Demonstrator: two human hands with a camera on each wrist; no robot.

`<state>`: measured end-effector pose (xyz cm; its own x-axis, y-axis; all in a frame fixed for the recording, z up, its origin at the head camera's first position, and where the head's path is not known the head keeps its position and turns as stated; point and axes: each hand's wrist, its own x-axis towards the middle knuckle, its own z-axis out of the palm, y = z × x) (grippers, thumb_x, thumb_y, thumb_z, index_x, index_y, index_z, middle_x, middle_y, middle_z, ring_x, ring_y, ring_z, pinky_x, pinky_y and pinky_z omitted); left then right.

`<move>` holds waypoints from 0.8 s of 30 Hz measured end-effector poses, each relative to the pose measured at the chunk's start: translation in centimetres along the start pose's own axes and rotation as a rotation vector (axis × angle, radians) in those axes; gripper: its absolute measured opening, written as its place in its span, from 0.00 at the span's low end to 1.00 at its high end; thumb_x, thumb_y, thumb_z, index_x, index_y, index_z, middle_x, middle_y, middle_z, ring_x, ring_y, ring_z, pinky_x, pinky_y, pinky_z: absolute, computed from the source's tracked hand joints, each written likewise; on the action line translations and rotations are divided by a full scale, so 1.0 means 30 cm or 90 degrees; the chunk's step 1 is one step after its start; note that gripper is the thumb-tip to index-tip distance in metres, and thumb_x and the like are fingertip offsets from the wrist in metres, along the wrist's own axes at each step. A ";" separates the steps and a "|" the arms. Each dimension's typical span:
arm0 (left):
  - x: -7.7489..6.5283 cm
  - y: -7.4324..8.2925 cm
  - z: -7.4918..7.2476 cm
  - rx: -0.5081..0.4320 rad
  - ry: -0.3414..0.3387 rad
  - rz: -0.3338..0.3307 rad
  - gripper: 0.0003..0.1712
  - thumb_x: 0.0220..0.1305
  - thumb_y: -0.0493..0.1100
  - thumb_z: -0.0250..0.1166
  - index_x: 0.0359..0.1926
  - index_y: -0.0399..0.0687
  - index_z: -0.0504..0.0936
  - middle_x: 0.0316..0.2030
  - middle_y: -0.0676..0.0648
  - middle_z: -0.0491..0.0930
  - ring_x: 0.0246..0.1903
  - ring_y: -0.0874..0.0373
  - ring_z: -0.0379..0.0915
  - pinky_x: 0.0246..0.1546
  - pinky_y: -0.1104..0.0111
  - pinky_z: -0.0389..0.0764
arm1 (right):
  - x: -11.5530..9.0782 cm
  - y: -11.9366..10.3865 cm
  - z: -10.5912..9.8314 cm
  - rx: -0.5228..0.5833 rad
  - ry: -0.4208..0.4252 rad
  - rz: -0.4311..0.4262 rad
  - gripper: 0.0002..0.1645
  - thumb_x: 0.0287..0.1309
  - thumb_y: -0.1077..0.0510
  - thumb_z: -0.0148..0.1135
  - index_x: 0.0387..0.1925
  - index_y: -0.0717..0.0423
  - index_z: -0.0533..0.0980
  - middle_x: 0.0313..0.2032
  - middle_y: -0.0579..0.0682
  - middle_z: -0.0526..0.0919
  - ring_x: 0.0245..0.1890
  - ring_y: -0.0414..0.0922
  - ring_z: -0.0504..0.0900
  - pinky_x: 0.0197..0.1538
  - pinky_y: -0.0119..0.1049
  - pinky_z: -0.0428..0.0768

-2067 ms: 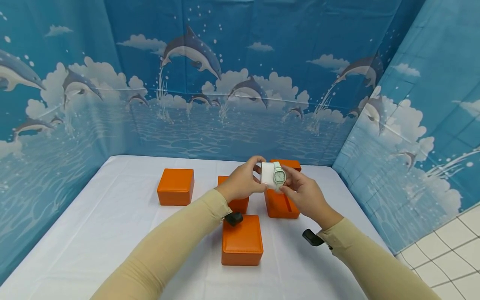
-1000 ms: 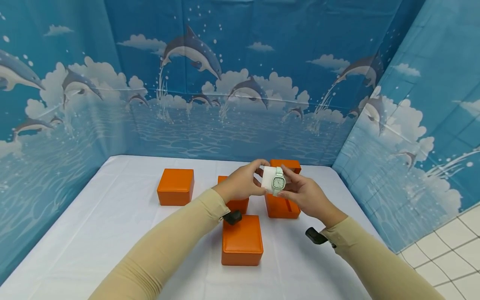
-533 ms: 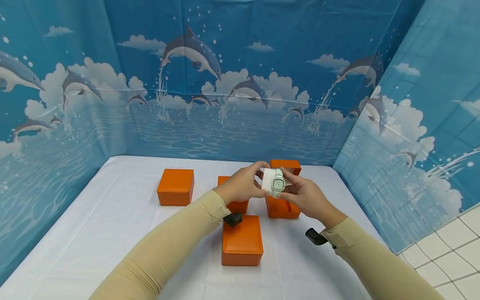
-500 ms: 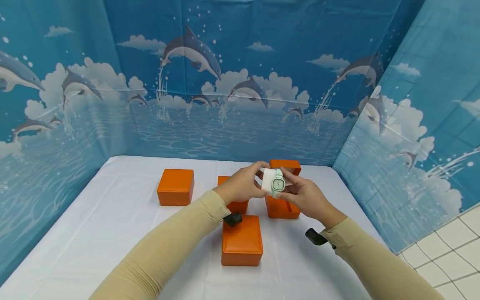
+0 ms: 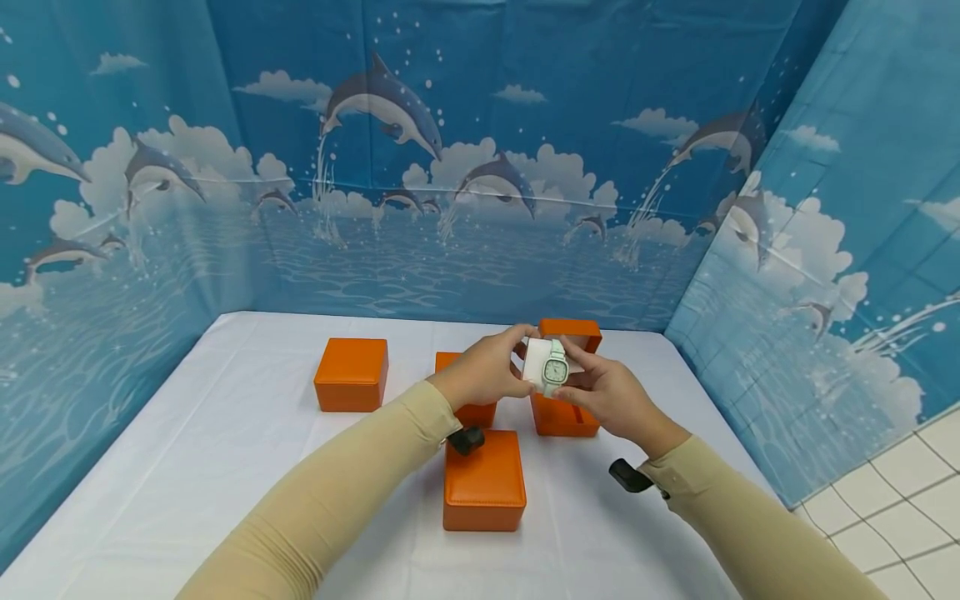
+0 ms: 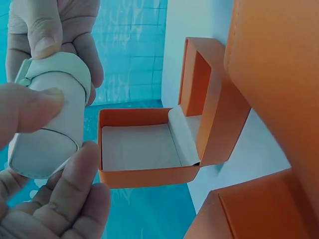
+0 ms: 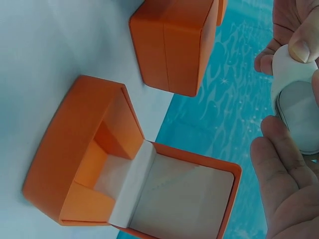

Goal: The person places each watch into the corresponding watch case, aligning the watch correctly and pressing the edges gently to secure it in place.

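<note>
A pale mint wristwatch [image 5: 555,372] with a squarish dial sits round a white watch cushion [image 5: 533,360], held up over the table in both hands. My left hand [image 5: 483,367] grips the cushion's left end between thumb and fingers. On the other side, my right hand [image 5: 611,392] pinches the watch strap at the cushion's right end. The left wrist view shows the strap [image 6: 70,67] looped round the cushion's upper end and a thin seam lower down. Just beyond and below the hands stands an orange watch box [image 5: 566,421], its lid [image 5: 573,327] raised.
Three closed orange boxes share the white tablecloth [image 5: 247,467]: one box [image 5: 351,375] at the left, one box [image 5: 485,481] in front, and one box [image 5: 477,414] partly hidden behind the left hand. A blue dolphin-print curtain [image 5: 480,258] borders the back and sides.
Over the two seconds, both hands have come down slightly with the cushion and watch, and the dial has tilted a little. In the last half second there is hardly any movement. The boxes stay put.
</note>
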<state>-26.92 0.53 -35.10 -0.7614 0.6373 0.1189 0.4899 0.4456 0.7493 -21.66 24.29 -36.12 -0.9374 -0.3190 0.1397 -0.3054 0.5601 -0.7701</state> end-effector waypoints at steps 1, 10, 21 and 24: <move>-0.001 0.001 0.000 0.002 0.001 -0.001 0.47 0.65 0.42 0.77 0.78 0.53 0.62 0.54 0.48 0.78 0.41 0.60 0.82 0.43 0.69 0.86 | 0.000 0.001 0.001 0.003 0.000 0.000 0.51 0.67 0.63 0.69 0.83 0.54 0.52 0.70 0.66 0.74 0.58 0.59 0.86 0.55 0.38 0.87; -0.003 0.003 0.006 -0.001 -0.006 -0.015 0.48 0.65 0.40 0.76 0.80 0.53 0.60 0.55 0.47 0.78 0.42 0.60 0.82 0.43 0.70 0.86 | 0.002 0.007 0.006 0.000 -0.003 0.002 0.52 0.66 0.63 0.70 0.83 0.55 0.52 0.69 0.67 0.75 0.59 0.59 0.87 0.54 0.37 0.88; -0.008 0.000 0.008 -0.050 -0.017 -0.002 0.45 0.66 0.40 0.75 0.77 0.55 0.62 0.57 0.48 0.77 0.45 0.59 0.83 0.46 0.70 0.86 | 0.006 0.004 0.008 0.001 -0.003 -0.024 0.52 0.67 0.63 0.70 0.84 0.52 0.53 0.75 0.63 0.68 0.59 0.58 0.87 0.54 0.37 0.88; -0.007 -0.001 0.005 -0.052 -0.026 0.003 0.46 0.66 0.41 0.76 0.78 0.54 0.61 0.58 0.49 0.77 0.46 0.58 0.83 0.47 0.69 0.86 | 0.006 0.004 0.003 -0.006 -0.002 -0.023 0.51 0.66 0.62 0.71 0.84 0.51 0.55 0.73 0.62 0.71 0.57 0.57 0.88 0.54 0.38 0.88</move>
<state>-26.72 0.46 -35.25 -0.7401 0.6655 0.0967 0.4558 0.3907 0.7998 -21.84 24.23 -36.25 -0.9254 -0.3412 0.1649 -0.3401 0.5557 -0.7587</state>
